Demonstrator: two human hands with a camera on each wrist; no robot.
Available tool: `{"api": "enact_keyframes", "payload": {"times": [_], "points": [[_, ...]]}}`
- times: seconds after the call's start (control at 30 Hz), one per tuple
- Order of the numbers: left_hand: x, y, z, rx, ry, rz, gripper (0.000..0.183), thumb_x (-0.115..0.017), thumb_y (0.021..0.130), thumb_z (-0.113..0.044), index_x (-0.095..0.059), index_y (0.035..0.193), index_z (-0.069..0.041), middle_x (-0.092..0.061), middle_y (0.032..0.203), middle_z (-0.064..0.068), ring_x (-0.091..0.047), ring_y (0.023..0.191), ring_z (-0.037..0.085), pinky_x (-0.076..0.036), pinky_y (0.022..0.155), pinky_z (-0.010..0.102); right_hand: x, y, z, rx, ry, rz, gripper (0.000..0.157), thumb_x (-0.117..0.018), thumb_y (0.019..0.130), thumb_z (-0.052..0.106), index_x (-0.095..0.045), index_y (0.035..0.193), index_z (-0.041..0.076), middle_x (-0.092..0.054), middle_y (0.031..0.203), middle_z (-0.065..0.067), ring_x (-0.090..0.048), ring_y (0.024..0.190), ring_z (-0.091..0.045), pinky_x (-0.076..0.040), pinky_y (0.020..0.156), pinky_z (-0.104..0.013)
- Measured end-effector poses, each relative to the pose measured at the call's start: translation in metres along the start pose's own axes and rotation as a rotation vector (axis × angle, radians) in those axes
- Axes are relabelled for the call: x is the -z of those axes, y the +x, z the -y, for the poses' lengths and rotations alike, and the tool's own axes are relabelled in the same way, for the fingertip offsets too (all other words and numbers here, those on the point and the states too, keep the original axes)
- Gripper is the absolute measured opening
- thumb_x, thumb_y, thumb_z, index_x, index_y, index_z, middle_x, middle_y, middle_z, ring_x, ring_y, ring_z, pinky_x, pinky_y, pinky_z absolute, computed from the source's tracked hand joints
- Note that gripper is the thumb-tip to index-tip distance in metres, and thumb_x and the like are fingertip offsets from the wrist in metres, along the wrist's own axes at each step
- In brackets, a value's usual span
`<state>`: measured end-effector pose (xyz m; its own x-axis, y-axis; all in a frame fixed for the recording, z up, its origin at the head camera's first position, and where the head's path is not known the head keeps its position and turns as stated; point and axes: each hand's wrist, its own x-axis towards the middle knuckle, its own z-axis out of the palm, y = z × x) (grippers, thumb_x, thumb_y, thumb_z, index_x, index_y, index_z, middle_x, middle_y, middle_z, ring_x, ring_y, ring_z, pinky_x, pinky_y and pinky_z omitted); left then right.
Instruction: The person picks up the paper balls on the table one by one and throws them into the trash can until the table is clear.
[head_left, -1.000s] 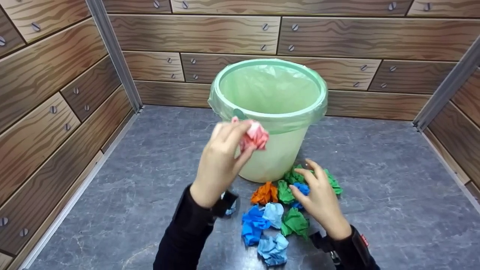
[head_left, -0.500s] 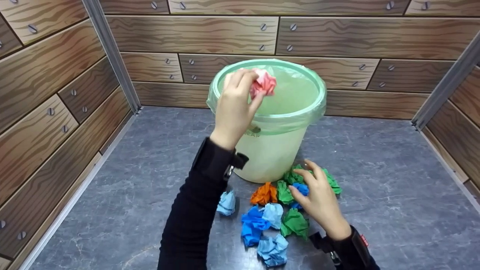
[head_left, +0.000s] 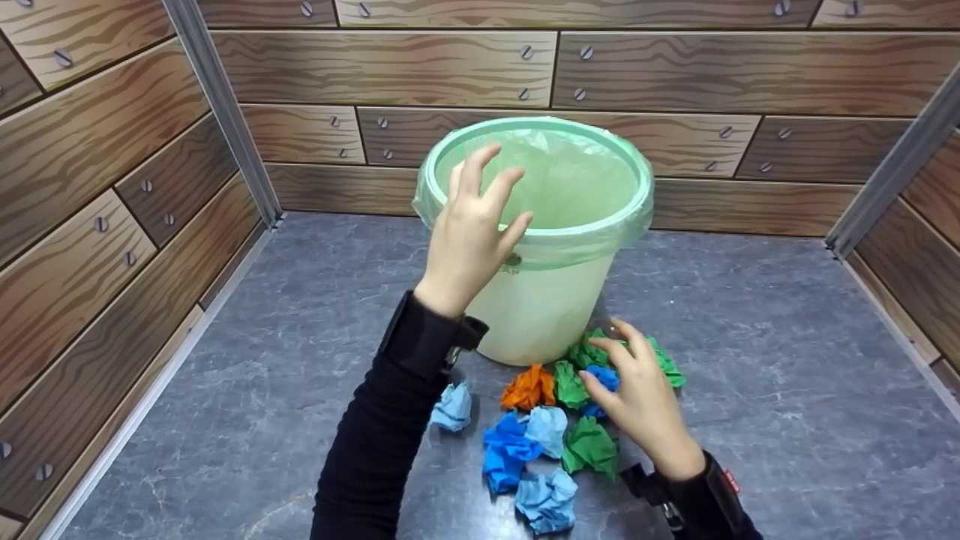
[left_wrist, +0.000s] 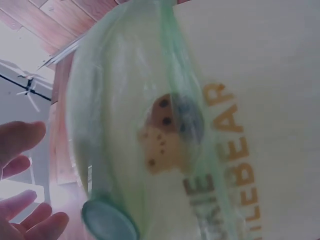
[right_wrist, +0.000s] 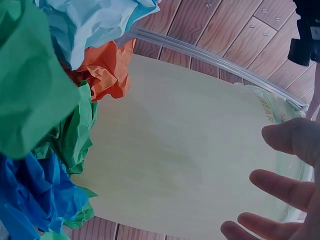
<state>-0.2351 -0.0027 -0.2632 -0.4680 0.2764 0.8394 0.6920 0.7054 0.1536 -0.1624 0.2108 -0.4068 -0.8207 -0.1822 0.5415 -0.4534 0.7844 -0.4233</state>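
Observation:
A trash can (head_left: 547, 300) with a green rim and a clear green liner bag (head_left: 577, 244) stands mid-floor. My left hand (head_left: 472, 225) is over its near left rim, fingers spread and holding nothing. Seen from the left wrist, printed lettering and a cookie picture (left_wrist: 170, 130) show on the can's side. My right hand (head_left: 641, 397) hovers with parted fingers above crumpled paper balls at the can's foot. Nearest it are a blue paper ball (head_left: 602, 377) and a green paper ball (head_left: 591, 446). An orange paper ball (head_left: 529, 387) lies further left.
Several more crumpled papers lie in front of the can: a dark blue one (head_left: 508, 452), a light blue one (head_left: 547, 501), and another light blue ball (head_left: 452, 407) beside my left sleeve. Wood-patterned walls (head_left: 450, 67) enclose the grey floor (head_left: 300, 337) at the back and both sides.
My left hand has risen from in front of the can to its rim and let go of the pink paper ball, which is out of sight now. The right hand stays in place.

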Motion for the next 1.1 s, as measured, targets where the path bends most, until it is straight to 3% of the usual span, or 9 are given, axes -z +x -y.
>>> {"api": "enact_keyframes", "payload": {"times": [0.13, 0.23, 0.6, 0.87, 1.1], "points": [[0.006, -0.022, 0.0, -0.054, -0.019, -0.028, 0.035, -0.068, 0.075, -0.015, -0.058, 0.106, -0.003, -0.041, 0.124, 0.016, -0.038, 0.111, 0.028, -0.047, 0.062, 0.024, 0.001, -0.001, 0.0, 0.0, -0.004, 0.003, 0.035, -0.07, 0.074, 0.012, -0.059, 0.106, 0.002, -0.038, 0.128, -0.023, -0.04, 0.112, -0.034, -0.041, 0.081, -0.045], [0.008, -0.045, 0.003, -0.072, -0.035, -0.006, 0.035, -0.07, 0.073, -0.013, -0.058, 0.104, -0.003, -0.043, 0.121, 0.016, -0.04, 0.109, 0.027, -0.048, 0.066, 0.024, 0.001, -0.001, 0.0, 0.0, -0.008, 0.005, 0.035, -0.07, 0.074, 0.012, -0.06, 0.106, 0.002, -0.039, 0.127, -0.023, -0.04, 0.112, -0.034, -0.041, 0.081, -0.045], [-0.022, -0.117, 0.011, -0.051, 0.042, 0.27, 0.043, -0.071, 0.074, -0.023, -0.057, 0.111, -0.009, -0.051, 0.113, 0.01, -0.047, 0.102, 0.022, -0.044, 0.078, 0.026, -0.002, -0.001, 0.0, 0.001, -0.007, 0.015, 0.036, -0.071, 0.073, 0.012, -0.06, 0.106, 0.002, -0.04, 0.126, -0.023, -0.04, 0.111, -0.034, -0.043, 0.076, -0.045], [-0.033, -0.141, 0.019, -0.014, 0.083, 0.32, 0.041, -0.068, 0.076, -0.028, -0.057, 0.111, -0.011, -0.053, 0.111, 0.008, -0.048, 0.1, 0.021, -0.044, 0.076, 0.026, -0.005, -0.001, 0.0, -0.006, -0.005, 0.032, 0.036, -0.071, 0.073, 0.012, -0.06, 0.105, 0.002, -0.041, 0.126, -0.022, -0.04, 0.112, -0.034, -0.043, 0.076, -0.045], [-0.034, -0.148, 0.024, 0.003, 0.096, 0.336, 0.037, -0.067, 0.077, -0.029, -0.058, 0.108, -0.011, -0.054, 0.109, 0.008, -0.05, 0.096, 0.02, -0.043, 0.075, 0.025, -0.001, -0.001, 0.001, 0.021, -0.001, 0.033, 0.036, -0.071, 0.073, 0.012, -0.06, 0.105, 0.001, -0.043, 0.124, -0.022, -0.041, 0.111, -0.035, -0.042, 0.079, -0.047]]}}
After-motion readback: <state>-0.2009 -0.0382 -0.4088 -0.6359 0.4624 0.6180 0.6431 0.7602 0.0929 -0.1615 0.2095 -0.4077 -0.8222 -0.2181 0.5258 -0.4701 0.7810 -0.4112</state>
